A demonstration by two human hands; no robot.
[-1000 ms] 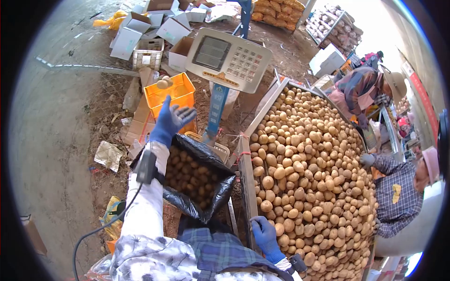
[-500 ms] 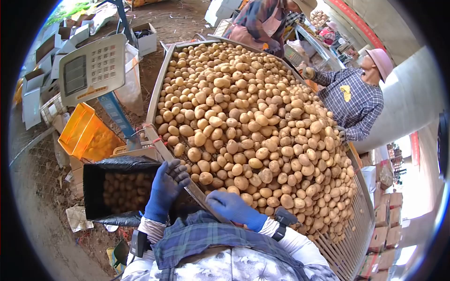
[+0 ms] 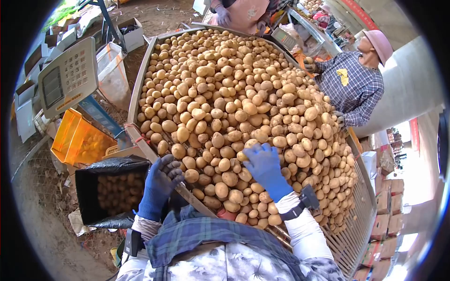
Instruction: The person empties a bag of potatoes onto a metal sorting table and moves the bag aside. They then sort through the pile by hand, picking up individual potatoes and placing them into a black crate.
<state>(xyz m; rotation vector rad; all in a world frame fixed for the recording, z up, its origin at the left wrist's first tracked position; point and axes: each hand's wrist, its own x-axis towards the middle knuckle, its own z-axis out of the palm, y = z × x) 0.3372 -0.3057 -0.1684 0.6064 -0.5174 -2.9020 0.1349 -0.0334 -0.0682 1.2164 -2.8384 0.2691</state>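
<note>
A big heap of potatoes (image 3: 206,103) covers the slatted metal table (image 3: 344,246) before me. My right hand (image 3: 268,169), in a blue glove, reaches out over the heap with its fingers extended, palm down. Its fingertips touch or nearly touch a potato (image 3: 242,156); no grip on it shows. At the table's near left rim (image 3: 154,152) is my left hand (image 3: 161,183), gloved in blue with dark finger pads, its fingers loosely bent and apart with nothing seen in them. Beside it on the left stands a black-lined box (image 3: 86,194) with potatoes inside.
A scale display (image 3: 68,77) on a blue post rises at the left, above an orange crate (image 3: 65,140). One person in a checked shirt (image 3: 351,89) stands at the right side; another in a pink apron (image 3: 236,18) stands at the far end. Cartons (image 3: 382,215) are stacked at right.
My right hand has moved from the near rim forward and right over the potatoes, its fingers stretching out. The left hand has shifted slightly left and down in view. The far person has straightened up.
</note>
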